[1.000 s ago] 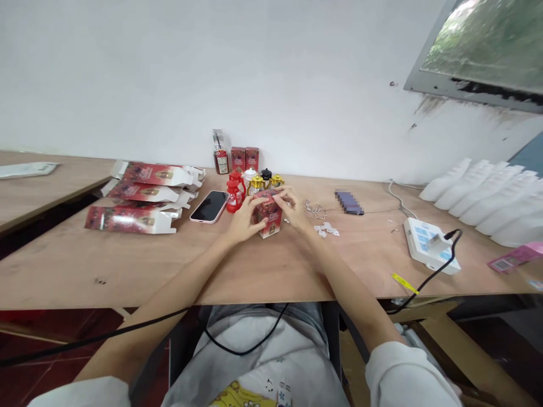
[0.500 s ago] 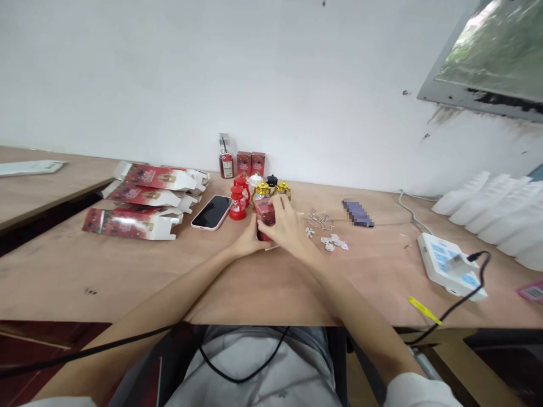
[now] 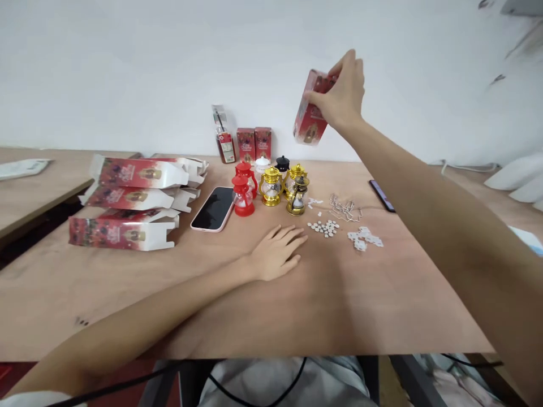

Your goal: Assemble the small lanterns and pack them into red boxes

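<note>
Gripping a red printed box (image 3: 313,116) aloft, the right hand (image 3: 347,96) hung above the table (image 3: 237,322)

The right hand's thumb and fingers were closed on the red printed box, which tilted in mid-air in front of the pale wall (image 3: 169,68), higher in view than the lanterns. The left hand (image 3: 275,254) lay palm down on the table, its fingers spread and holding nothing. Nearest its fingertips stood a dark gold lantern (image 3: 298,198); to the right were small white discs (image 3: 324,228), bent wires (image 3: 344,209) and flat white pieces (image 3: 365,237).

Behind the left hand clustered two red lanterns (image 3: 243,198), two bright gold lanterns (image 3: 270,186), and a white-topped one and a black-topped one partly hidden by them. A phone (image 3: 212,209) lay just beside the red lanterns. Farther left, cartons (image 3: 123,232) with open white flaps lay overlapping on their sides. Near the wall, two upright boxes (image 3: 263,144) stood together beside a bottle (image 3: 225,144).
</note>
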